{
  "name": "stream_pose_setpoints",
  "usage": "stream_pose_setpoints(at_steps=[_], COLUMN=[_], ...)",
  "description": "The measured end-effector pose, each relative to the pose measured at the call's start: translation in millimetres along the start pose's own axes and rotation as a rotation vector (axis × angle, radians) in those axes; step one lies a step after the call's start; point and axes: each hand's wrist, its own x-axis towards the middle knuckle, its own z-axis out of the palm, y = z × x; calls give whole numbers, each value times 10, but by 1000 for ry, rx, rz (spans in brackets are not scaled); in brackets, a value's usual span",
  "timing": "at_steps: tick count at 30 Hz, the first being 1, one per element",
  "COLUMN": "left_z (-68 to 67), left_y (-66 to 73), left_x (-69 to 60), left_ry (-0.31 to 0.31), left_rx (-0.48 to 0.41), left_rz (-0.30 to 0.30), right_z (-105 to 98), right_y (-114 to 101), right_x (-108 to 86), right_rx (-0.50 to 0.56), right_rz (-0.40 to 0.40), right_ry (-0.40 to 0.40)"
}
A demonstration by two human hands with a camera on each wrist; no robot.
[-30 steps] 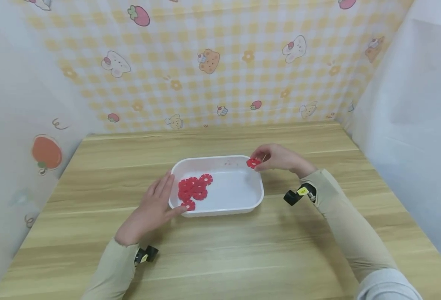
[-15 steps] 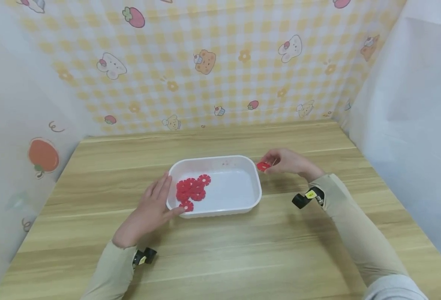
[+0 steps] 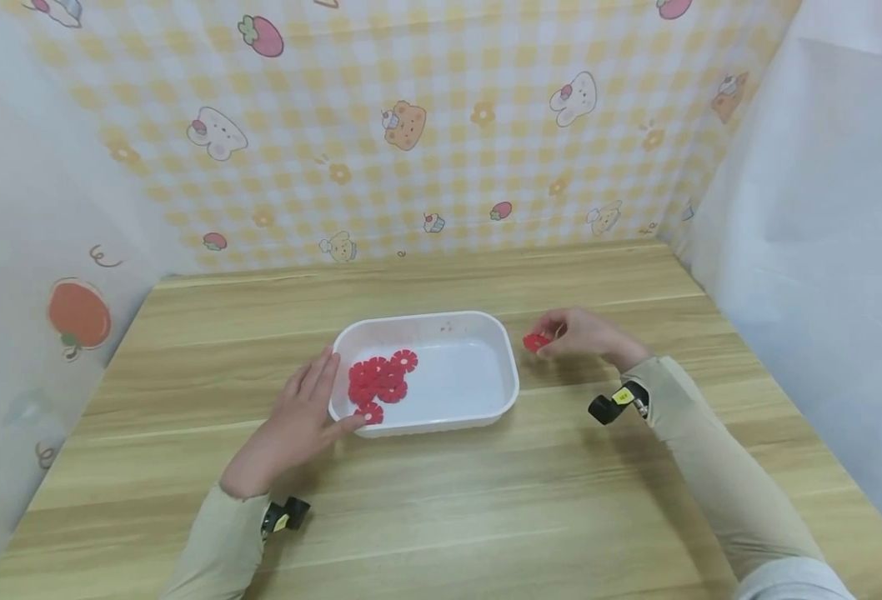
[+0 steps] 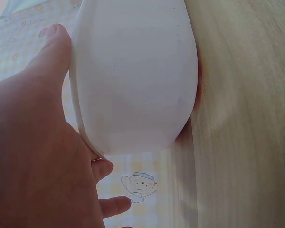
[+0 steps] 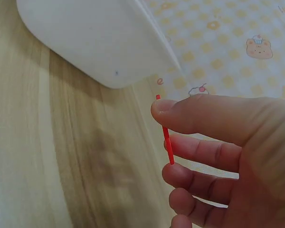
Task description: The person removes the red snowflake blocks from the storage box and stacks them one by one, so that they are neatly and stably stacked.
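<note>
Head view, nearest first: two beige sleeves point(image 3: 711, 458), cloth, a small black device point(image 3: 296, 511) strapped at each cuff.

Left hand point(image 3: 291, 429): fingers extended, laid against the tray's end, thumb along the near rim; it steadies, we judge, more than it grips.

Counter point(image 3: 441, 517): smooth, wood-grained, running beneath both hands.

Tray point(image 3: 515, 387), just right of the left hand: white, glossy, probably plastic, rounded corners, lipped rim. We expect it to be light and fairly stiff, apt to slide if nudged; best held by the rim or an end wall.

Red discs point(image 3: 388, 379), inside the tray on the left hand's side: flat, flower-shaped, notched edges, pale centres; most overlap in a heap. One disc point(image 3: 369, 413) lies at the left thumb's tip; contact we cannot confirm.

Right hand point(image 3: 579, 333), beyond the tray's other end: thumb and fingers pinch one red piece point(image 3: 534, 342), apparently held above the counter. The right wrist view shows it edge-on, thin and straight. We judge it very light, stiff, hardly fragile, perhaps slick; take it across the faces, near the notched edge.

Backdrop point(image 3: 456, 158), farthest beyond both hands: yellow-and-white checked sheet with printed cartoon animals.
</note>
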Motion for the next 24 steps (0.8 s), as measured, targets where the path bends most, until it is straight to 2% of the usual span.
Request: stream_pose_setpoints(at_steps=[24], left_z=[-12], left_y=[-2], left_x=[3], left_ry=[11], left_rx=[6], left_rz=[10], right_z=[124], right_y=[142], right_x=[70], right_rx=[-111], right_rz=[62], right_ry=[-1])
